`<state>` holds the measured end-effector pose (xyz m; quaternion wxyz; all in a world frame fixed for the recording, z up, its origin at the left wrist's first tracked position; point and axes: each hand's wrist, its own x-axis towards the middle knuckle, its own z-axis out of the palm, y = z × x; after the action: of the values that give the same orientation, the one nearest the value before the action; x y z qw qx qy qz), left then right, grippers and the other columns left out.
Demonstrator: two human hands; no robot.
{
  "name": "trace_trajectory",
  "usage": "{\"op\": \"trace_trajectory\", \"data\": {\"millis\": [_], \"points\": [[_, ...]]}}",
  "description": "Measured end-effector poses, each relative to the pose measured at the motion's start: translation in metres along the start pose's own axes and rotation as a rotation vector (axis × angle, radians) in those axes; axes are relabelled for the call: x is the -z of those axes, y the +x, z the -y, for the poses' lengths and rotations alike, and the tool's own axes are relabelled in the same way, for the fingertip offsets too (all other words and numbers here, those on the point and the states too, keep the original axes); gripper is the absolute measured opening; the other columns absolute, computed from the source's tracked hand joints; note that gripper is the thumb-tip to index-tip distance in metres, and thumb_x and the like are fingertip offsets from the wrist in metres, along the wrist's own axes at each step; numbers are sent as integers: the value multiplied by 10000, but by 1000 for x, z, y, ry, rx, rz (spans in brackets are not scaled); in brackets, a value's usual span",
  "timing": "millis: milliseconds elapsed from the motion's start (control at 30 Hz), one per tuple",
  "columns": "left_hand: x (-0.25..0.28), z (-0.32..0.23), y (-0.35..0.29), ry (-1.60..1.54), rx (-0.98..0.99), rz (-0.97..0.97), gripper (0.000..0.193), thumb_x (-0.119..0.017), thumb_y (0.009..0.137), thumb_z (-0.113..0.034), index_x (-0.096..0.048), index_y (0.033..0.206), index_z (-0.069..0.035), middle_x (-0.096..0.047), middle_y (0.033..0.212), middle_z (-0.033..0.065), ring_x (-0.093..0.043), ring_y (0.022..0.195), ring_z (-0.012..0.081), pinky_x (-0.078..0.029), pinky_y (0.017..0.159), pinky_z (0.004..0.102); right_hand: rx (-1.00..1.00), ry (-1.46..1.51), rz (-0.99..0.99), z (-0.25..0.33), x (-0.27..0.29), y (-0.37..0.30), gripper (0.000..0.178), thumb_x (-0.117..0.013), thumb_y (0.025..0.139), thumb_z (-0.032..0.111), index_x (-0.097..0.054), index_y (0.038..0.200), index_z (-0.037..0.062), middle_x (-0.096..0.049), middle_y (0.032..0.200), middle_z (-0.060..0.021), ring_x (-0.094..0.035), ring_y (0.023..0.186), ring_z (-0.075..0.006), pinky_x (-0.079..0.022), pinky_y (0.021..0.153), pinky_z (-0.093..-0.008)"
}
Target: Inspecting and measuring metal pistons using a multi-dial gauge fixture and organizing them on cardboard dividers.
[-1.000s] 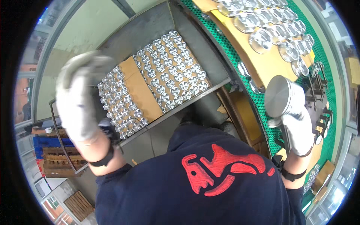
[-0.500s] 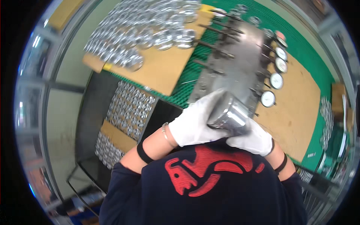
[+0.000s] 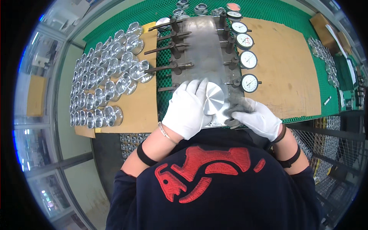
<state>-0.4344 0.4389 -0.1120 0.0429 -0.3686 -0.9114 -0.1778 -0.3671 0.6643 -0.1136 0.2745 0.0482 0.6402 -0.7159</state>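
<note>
A shiny metal piston point(image 3: 214, 98) stands at the near end of a grey metal gauge fixture point(image 3: 205, 42), its round flat face turned up toward me. My left hand point(image 3: 186, 109), in a white glove, is closed around its left side, with fingers along the rim. Just right of the piston is my gloved right hand point(image 3: 258, 118), its dark-stained fingers curled toward the thumb. Whatever those fingers may pinch at the fixture's near right corner is hidden. The closest dial gauge point(image 3: 250, 83) sits just beyond the right hand.
Rows of pistons point(image 3: 111, 90) cover a cardboard sheet point(image 3: 140, 105) on the left. Dark lever rods point(image 3: 163, 69) stick out from the fixture's left side, and several dial gauges line its right. Another cardboard sheet point(image 3: 285, 73) lies on the green mat point(image 3: 134, 15).
The piston, held between both hands near my body, has moved forward and down onto the fixture's near end. My right hand has come off it to the right. The view has turned and levelled.
</note>
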Motion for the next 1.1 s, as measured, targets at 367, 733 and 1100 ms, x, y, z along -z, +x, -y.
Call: {"op": "trace_trajectory", "data": {"millis": [367,733,1100], "points": [[-17,28,11,-148,5,60,871,-806,644,-252,-409,1371,15,-510,1269,233,-524,1136,415,-452,975,443,-147,27,-42,-12,-34,20,819,-631,891,145,-130,1535,69,-603,1086,-112,-610,872,-157,-553,756,-298],[-30,39,25,-201,-36,27,883,-769,678,-165,-330,1426,2,-430,1355,264,-519,1139,443,-482,950,449,-109,109,-102,-19,-34,30,963,-616,891,89,89,1544,138,-623,966,-101,-598,758,-143,-562,610,-316],[-29,37,30,-228,-28,2,893,-778,651,-135,-347,1417,19,-473,1315,255,-521,1155,427,-469,970,440,-56,77,-149,-27,-33,33,937,-656,856,136,-35,1557,111,-631,916,-88,-601,727,-143,-518,634,-281]]}}
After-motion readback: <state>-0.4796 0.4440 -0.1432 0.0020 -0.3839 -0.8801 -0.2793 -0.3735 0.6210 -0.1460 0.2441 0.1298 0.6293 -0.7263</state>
